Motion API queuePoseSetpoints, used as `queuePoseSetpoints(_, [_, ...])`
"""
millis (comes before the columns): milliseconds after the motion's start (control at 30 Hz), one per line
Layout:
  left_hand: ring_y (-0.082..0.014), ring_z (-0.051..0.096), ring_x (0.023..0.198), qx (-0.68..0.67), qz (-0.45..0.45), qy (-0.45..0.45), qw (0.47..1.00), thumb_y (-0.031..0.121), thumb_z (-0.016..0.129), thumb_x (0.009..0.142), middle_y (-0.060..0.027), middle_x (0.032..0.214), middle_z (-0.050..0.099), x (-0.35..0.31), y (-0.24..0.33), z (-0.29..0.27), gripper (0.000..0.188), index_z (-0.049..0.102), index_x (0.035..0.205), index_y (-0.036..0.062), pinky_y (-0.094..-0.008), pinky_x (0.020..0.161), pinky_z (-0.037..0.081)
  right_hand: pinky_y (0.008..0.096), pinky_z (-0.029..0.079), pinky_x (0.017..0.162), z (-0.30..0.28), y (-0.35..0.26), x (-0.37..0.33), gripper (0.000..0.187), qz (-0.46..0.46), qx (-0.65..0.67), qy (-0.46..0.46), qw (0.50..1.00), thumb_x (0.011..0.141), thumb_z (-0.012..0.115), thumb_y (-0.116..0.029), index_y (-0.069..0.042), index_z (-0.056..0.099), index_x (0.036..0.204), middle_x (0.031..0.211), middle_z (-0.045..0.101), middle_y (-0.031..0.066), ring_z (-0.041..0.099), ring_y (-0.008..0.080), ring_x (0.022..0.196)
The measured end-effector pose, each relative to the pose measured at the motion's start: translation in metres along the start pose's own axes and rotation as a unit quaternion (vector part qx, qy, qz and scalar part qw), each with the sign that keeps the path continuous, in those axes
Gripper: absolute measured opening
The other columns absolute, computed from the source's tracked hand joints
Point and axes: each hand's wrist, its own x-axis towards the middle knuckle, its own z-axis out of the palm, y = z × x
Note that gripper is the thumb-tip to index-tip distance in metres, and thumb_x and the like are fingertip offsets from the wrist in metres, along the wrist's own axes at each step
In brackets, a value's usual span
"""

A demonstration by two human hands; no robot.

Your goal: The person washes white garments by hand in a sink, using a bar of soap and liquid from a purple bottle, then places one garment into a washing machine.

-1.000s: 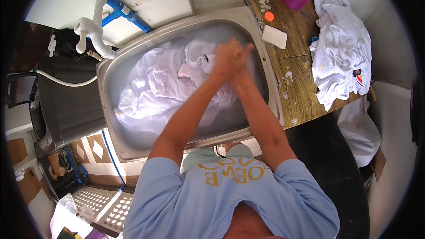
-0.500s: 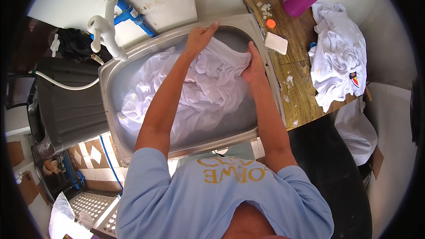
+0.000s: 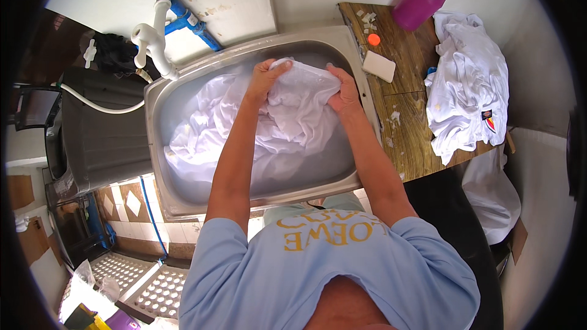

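Head view: white cloth held between both hands in the sink

The white cloth (image 3: 302, 88) lies bunched in cloudy water inside the metal sink (image 3: 269, 203), its gripped part toward one o'clock. The left hand (image 3: 264, 79) pinches its ten o'clock edge; the right hand (image 3: 345, 90) grasps its two o'clock edge. Outside the sink, a white tap (image 3: 151, 40) stands at ten o'clock, a pale soap bar (image 3: 378, 66) at two, a white laundry heap (image 3: 468, 91) at three.

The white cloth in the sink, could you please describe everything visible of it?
The white cloth looks thin, soft, wet and deeply wrinkled. It lies partly under cloudy water in the grey sink. The left hand and right hand grip its far part, a stretch spanning between them. The rest spreads toward the sink's left end. One piece or several: unclear.
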Motion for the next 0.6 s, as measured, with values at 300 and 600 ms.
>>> queuePoseSetpoints(300, [-0.0134, 0.057, 0.058, 0.191, 0.344, -0.007, 0.919, 0.019, 0.071, 0.08, -0.0063, 0.065, 0.061, -0.067, 0.018, 0.139, 0.032, 0.056, 0.059, 0.0012, -0.0308, 0.051, 0.044, 0.0272, 0.048, 0.077, -0.04, 0.031, 0.013, 0.021, -0.235, -0.297, -0.216, 0.9, 0.09, 0.058, -0.024, -0.005, 0.06, 0.098, 0.088, 0.058, 0.0025, 0.056, 0.0099, 0.082])
queuePoseSetpoints(600, [-0.0161, 0.032, 0.044, 0.232, 0.406, 0.148, 0.871, 0.006, 0.064, 0.08, -0.0138, 0.052, 0.042, -0.011, -0.007, 0.098, 0.029, 0.047, 0.057, 0.0009, -0.0305, 0.045, 0.033, 0.0296, 0.048, 0.071, 0.0, 0.047, 0.023, 0.028, 0.041, -0.014, -0.126, 0.991, 0.093, 0.053, -0.039, -0.011, 0.058, 0.095, 0.092, 0.058, 0.0026, 0.057, 0.0134, 0.081])
